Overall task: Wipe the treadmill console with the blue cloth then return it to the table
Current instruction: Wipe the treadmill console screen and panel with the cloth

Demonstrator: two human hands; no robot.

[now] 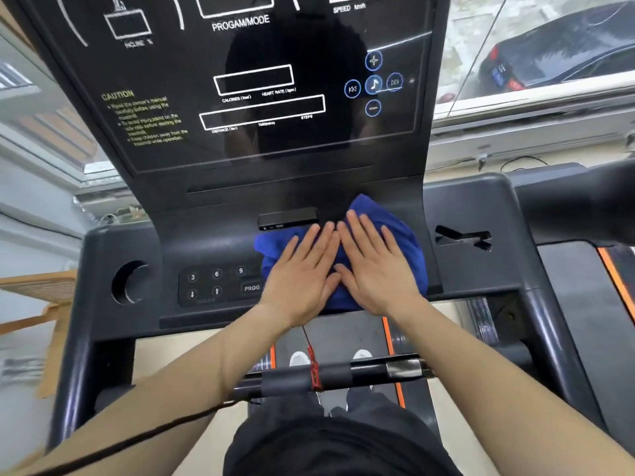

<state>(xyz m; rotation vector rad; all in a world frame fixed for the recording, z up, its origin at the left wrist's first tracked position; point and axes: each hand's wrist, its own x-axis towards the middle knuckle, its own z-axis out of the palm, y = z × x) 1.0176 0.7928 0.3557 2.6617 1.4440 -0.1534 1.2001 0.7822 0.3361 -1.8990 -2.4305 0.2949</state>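
Observation:
The black treadmill console fills the view, its glossy display panel tilted up above. A blue cloth lies bunched on the lower console, right of the keypad. My left hand and my right hand press flat on the cloth side by side, fingers spread, thumbs touching. The cloth's middle is hidden under both palms. No table is in view.
A round cup holder sits at the console's left, an X-shaped slot at its right. A small black box sits just above the cloth. A crossbar with a red cord runs below. Windows flank the console.

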